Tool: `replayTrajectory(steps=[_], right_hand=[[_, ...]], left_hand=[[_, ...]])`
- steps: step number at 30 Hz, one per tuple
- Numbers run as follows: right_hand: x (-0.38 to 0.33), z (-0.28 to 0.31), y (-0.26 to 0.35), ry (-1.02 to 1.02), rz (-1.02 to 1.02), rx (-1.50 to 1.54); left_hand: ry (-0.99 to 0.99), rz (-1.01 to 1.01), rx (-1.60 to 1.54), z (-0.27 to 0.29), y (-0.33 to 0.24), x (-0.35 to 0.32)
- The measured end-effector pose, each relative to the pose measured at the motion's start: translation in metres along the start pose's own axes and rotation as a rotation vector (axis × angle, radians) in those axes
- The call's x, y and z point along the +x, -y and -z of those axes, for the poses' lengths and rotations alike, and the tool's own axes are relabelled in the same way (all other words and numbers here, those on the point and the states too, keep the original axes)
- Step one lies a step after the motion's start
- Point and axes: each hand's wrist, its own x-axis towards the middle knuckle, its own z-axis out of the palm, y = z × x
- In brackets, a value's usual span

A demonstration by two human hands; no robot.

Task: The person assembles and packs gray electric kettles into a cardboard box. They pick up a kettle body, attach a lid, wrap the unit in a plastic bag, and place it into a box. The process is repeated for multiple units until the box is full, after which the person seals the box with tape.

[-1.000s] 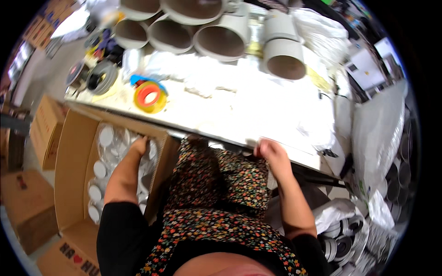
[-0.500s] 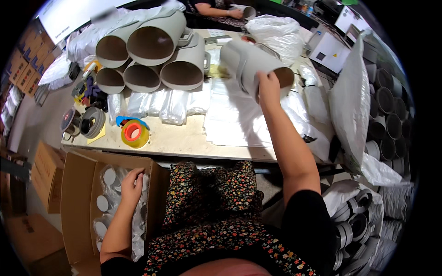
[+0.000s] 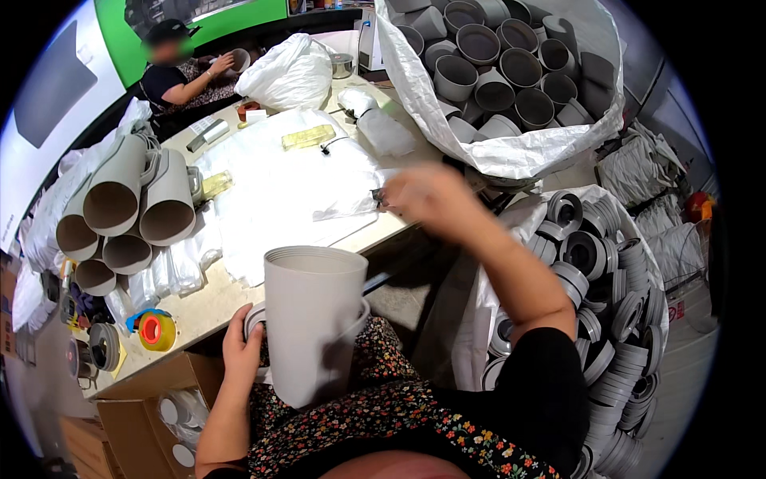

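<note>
Holding a stack of grey plastic pipe fittings (image 3: 313, 323) upright over our lap, we steady it with our left hand (image 3: 242, 345), whose grip wraps the lower left side of the stack just below the edge of the surface (image 3: 203, 299). Our right hand (image 3: 425, 194) is stretched out over that edge, blurred in motion, beside a clear plastic bag (image 3: 347, 203) lying on white sheeting; we cannot tell whether its grip is wide or narrow, or whether it has hold of anything. We judge the step in hand to be gathering and bagging: the stack is assembled and a wrapper is being fetched, so the next move seems to call for a free bag opened wide enough to slide over the stack while the left hand keeps it level. We count at least two nested pieces in the stack, five large grey pipe sleeves (image 3: 120, 211) piled on their sides at the left, one orange tape roll (image 3: 157, 330), one open cardboard box (image 3: 152, 415) at our left knee, and two big white sacks: one (image 3: 511, 152) of socket fittings, well over a dozen showing, and one (image 3: 606, 263) of grey rings too many to count. Another person (image 3: 179, 76) works at the far end.
</note>
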Motion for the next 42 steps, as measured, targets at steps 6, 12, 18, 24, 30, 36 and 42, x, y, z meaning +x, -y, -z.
replayTrajectory(steps=[6, 12, 18, 24, 30, 36, 42], right_hand=[[-0.011, 0.127, -0.154, -0.407, -0.566, -1.1], [-0.033, 0.054, -0.109, -0.591, -0.03, -0.755], [-0.121, -0.116, 0.008, -0.053, 0.009, -0.096], [-0.163, -0.207, 0.05, 0.3, 0.485, 0.332], [-0.201, -0.142, -0.001, 0.14, -0.127, 0.203], [-0.322, 0.023, -0.087, -0.394, -0.819, -0.673], [-0.446, 0.014, -0.103, -0.098, -1.272, -0.996]], left_hand=[[0.063, 0.318, -0.336, 0.036, 0.032, -0.002], [-0.15, 0.27, -0.594, 0.064, 0.074, -0.034], [-0.512, 0.327, -1.082, 0.099, 0.028, -0.044], [-0.38, 0.089, -0.861, 0.09, 0.004, -0.051], [0.015, 0.083, -0.457, 0.029, -0.002, -0.044], [0.269, 0.023, -0.243, 0.013, -0.033, -0.029], [0.14, -0.065, -0.214, 0.022, -0.011, -0.033]])
